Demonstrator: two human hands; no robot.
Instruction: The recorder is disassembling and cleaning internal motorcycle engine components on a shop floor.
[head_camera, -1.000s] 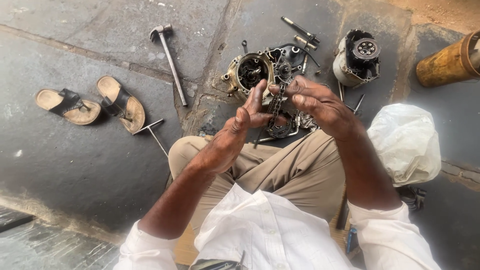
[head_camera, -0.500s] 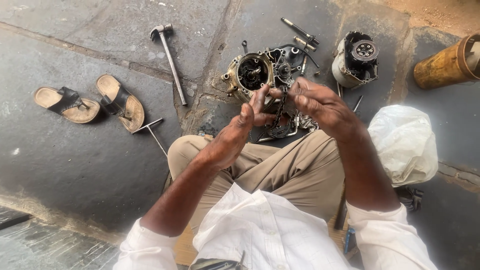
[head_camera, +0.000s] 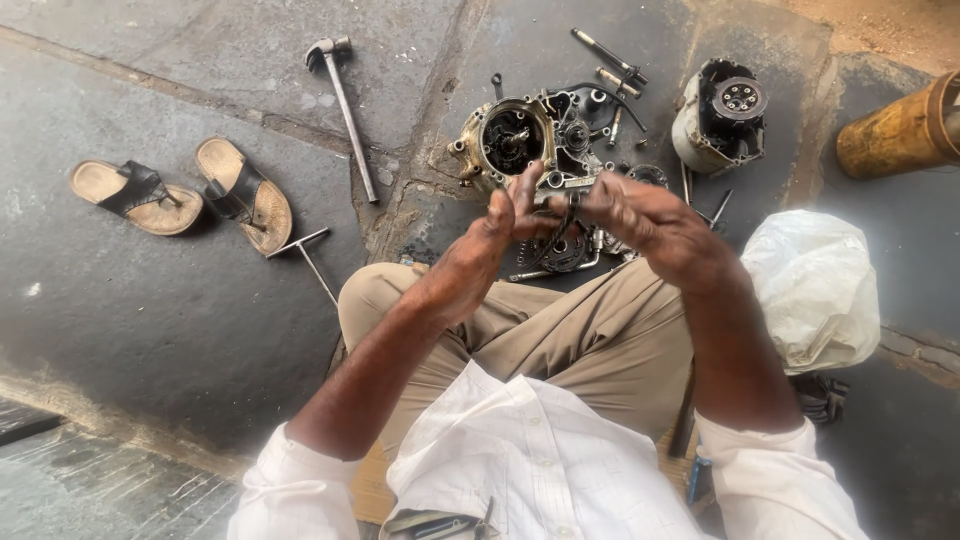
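Gripping a dark chain loop (head_camera: 562, 225), both hands' fingers (head_camera: 520, 205) hold it hanging lengthwise downward.

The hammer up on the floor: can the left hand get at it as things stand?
Probably not freely: the left hand is busy gripping a dark ring-shaped part with the right hand. The floor toward the hammer looks unobstructed.
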